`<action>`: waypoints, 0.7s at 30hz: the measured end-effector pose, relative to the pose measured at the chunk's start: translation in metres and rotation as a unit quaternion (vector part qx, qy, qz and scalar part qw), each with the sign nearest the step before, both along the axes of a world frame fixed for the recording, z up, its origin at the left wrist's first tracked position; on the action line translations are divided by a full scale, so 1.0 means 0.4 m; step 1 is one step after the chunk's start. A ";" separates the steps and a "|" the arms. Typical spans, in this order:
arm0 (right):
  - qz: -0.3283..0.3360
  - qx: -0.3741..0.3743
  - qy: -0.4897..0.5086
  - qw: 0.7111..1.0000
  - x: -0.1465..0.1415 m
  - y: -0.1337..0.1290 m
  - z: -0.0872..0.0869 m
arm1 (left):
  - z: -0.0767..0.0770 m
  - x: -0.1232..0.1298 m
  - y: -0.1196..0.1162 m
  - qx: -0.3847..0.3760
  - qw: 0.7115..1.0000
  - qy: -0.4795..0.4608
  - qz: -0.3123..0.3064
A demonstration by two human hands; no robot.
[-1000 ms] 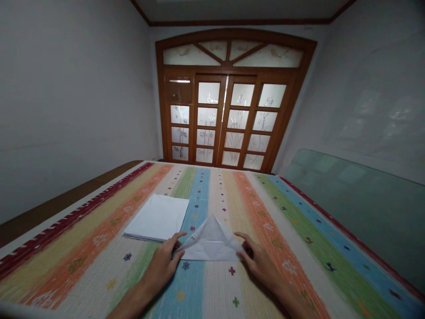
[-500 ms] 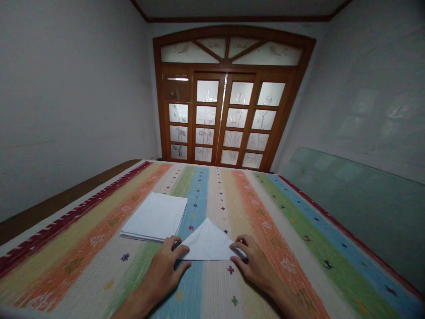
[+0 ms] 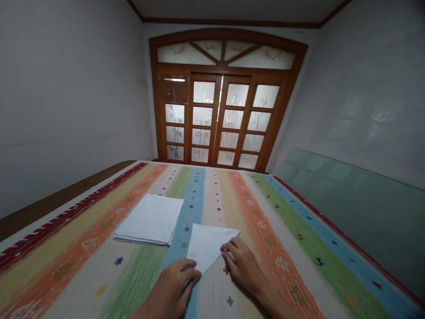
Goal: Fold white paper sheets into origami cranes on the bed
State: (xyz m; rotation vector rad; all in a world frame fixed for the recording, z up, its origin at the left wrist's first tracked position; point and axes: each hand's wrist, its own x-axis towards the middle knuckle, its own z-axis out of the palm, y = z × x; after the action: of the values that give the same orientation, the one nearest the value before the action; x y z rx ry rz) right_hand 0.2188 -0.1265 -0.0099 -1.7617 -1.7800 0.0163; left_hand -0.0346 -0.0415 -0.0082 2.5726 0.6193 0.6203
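A white napkin folded into a triangle lies on the striped cloth, its long folded edge running slantwise from near left to far right. My left hand has its fingers closed on the near corner, which they partly hide. My right hand pinches the long edge between thumb and fingers, short of the far right corner. To the left of the triangle rests a neat square stack of white napkins, untouched by either hand.
A striped, patterned cloth covers the bed-like surface. A pale green board stands along its right side, and a brown ledge runs along the left. Wooden doors with glass panes close off the far end.
The triangle has turned, so its long edge, formerly level across me, now slants. My left hand has come nearer and my right hand has shifted along the edge. The view has moved slightly.
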 end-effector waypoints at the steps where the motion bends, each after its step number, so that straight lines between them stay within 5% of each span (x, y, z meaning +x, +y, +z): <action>1: 0.008 0.001 0.007 1.000 -0.003 -0.002 0.004 | 0.003 0.001 -0.005 0.005 1.000 0.002 -0.008; 10: 0.053 -0.005 -0.005 0.999 0.011 -0.003 0.002 | 0.073 -0.014 0.013 -0.025 0.992 0.055 -0.112; 14: 0.063 -0.024 -0.005 0.998 0.021 0.000 -0.005 | 0.073 -0.026 0.081 -0.038 0.984 0.101 -0.145; 21: 0.076 -0.033 -0.005 0.997 0.019 0.010 0.012 | 0.052 -0.003 0.149 -0.008 0.989 0.048 -0.140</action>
State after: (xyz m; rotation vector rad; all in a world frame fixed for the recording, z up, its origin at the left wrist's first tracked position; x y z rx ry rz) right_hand 0.2265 -0.1226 -0.0051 -1.6701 -1.9379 0.1305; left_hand -0.0358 0.0180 0.0126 2.6195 0.2802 0.3983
